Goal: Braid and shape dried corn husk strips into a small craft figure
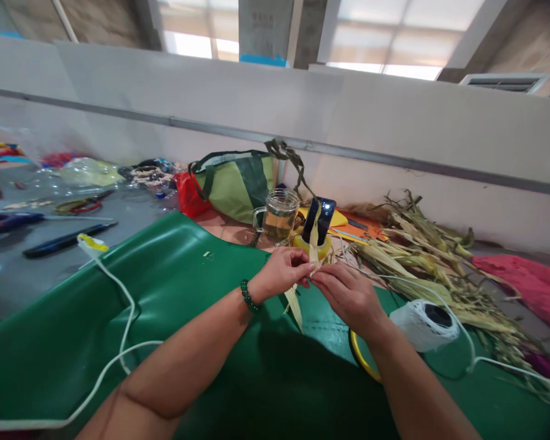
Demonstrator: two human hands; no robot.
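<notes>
Both hands meet above the green mat [165,269], pinching a pale dried corn husk strip [315,238]. A dark, curled length [286,153] rises from its upper end, and a loose husk end [294,307] hangs below the fingers. My left hand [282,269], with a green bead bracelet [248,296] at the wrist, closes thumb and fingertips on the strip. From the other side, my right hand [348,295] grips the same strip with its fingers together. The exact pinch point is partly hidden by the fingers.
Beyond the hands stand a glass mug [280,214], a phone [321,217] and a green bag [233,186]. On the right lie a husk pile [417,256], a white thread spool [425,326] and a yellow ring [362,357]. A white cable [128,305] crosses the mat. A utility knife [66,241] lies left.
</notes>
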